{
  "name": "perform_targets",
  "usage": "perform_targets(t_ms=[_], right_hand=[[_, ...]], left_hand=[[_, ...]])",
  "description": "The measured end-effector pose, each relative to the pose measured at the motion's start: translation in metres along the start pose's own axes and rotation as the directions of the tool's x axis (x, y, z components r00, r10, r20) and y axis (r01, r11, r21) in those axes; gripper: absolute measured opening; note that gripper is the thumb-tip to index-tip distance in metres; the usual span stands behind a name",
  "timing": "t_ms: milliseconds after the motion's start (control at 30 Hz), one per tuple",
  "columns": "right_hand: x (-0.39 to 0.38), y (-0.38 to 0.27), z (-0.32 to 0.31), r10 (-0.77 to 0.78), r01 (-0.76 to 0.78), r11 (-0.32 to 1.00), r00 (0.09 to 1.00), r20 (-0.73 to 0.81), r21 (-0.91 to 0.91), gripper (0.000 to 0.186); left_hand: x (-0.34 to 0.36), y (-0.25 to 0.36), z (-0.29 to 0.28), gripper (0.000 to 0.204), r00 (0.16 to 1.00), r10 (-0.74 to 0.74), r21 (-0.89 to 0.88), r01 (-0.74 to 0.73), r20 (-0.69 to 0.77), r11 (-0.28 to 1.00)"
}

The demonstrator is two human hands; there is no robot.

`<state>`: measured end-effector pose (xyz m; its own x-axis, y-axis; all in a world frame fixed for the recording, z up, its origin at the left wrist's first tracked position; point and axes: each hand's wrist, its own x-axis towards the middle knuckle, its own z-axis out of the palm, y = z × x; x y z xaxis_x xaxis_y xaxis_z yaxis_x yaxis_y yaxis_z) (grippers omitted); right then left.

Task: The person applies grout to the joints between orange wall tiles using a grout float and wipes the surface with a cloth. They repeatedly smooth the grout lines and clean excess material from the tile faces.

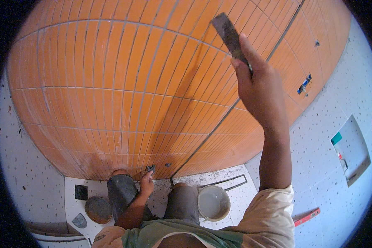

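Observation:
My right hand (263,93) is raised in front of the orange tiled wall (111,62), fingers closed round a flat, dark-bladed scraper (226,33). The blade points up and left over the narrow tile strips and their grey joints; whether it touches the wall I cannot tell. Low down, beside my knee, my left hand (146,185) is closed near the wall's foot. A small dark piece (150,168) shows at its fingertips, too small to name. A dark, wider joint (219,124) runs slantwise down the wall.
On the speckled floor stand a bucket of greyish liquid (227,206) at right and a round dark pan (98,209) at left, near a square drain (81,191) and a grey pointed plate (79,220). A red spirit level (307,217), wall niche (361,165) and blue-marked fitting (304,84) are right.

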<state>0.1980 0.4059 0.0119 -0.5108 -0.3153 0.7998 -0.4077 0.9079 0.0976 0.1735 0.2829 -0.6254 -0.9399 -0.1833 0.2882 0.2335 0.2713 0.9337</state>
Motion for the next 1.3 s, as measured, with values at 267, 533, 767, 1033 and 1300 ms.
perform_targets(t_ms=[267, 533, 767, 1033, 1300], right_hand=[[0.002, -0.014, -0.001, 0.008, -0.008, 0.998, 1.000, -0.002, 0.055, 0.042], [-0.005, -0.004, 0.023, -0.236, 0.227, 0.960, 0.971, 0.038, 0.161, 0.045], [-0.062, -0.004, 0.009, 0.156, -0.197, 0.891, 0.979, 0.131, 0.410, 0.047], [-0.077, 0.005, 0.013, 0.278, -0.302, 0.765, 0.952, 0.132, 0.569, 0.049], [-0.096, 0.023, 0.016, 0.285, -0.307, 0.705, 0.948, 0.141, 0.639, 0.050]], left_hand=[[0.002, 0.002, 0.004, 0.038, 0.999, -0.055, 0.015, 0.055, -0.001, 0.998], [-0.002, 0.012, -0.004, 0.036, 1.000, 0.004, -0.038, -0.004, 0.004, 0.999], [0.003, 0.156, -0.069, 0.032, 0.842, 0.426, 0.221, -0.370, -0.331, 0.902], [0.170, 0.292, -0.163, 0.039, 0.391, 0.814, 0.805, -0.241, -0.430, 0.542], [0.198, 0.226, -0.298, 0.046, 0.266, 0.651, 0.682, 0.038, -0.711, 0.730]])
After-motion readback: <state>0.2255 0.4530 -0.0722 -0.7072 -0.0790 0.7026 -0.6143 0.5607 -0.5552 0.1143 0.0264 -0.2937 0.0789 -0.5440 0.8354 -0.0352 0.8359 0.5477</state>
